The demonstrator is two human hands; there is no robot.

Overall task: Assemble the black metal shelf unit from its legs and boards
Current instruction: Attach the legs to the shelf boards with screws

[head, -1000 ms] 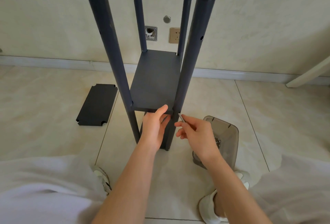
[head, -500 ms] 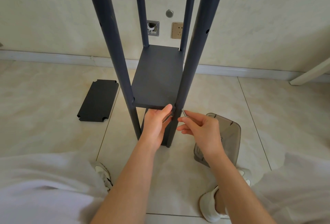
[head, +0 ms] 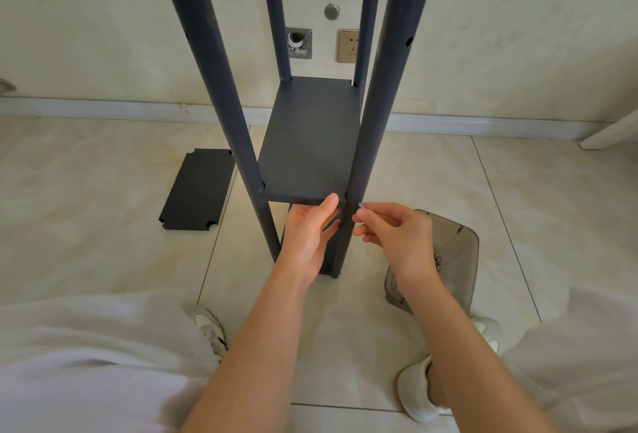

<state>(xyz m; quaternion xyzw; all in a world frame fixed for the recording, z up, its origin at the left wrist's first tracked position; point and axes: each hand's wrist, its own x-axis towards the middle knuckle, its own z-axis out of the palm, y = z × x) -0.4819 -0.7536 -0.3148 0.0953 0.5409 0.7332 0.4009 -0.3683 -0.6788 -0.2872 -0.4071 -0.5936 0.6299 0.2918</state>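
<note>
Head view, legs (head: 378, 104): four dark posts stand upright on the tiled floor (head: 103, 260), one at each corner of the fitted board.
Fitted board (head: 307, 142): level and low between the posts, its front edge towards the person.
Loose board (head: 198, 191): flat on the floor, left of the fitted board and apart from it.
Grey box (head: 459, 253): on the floor, right of the fitted board, with small silver parts inside.
Left hand (head: 307, 235): thumb on the fitted board's front edge, fingers curled beneath, gripping it.
Right hand (head: 397, 235): just right of the fitted board's front right corner, pinching a screw.
Screw (head: 361, 205): tip at the near right leg, just below the fitted board.
</note>
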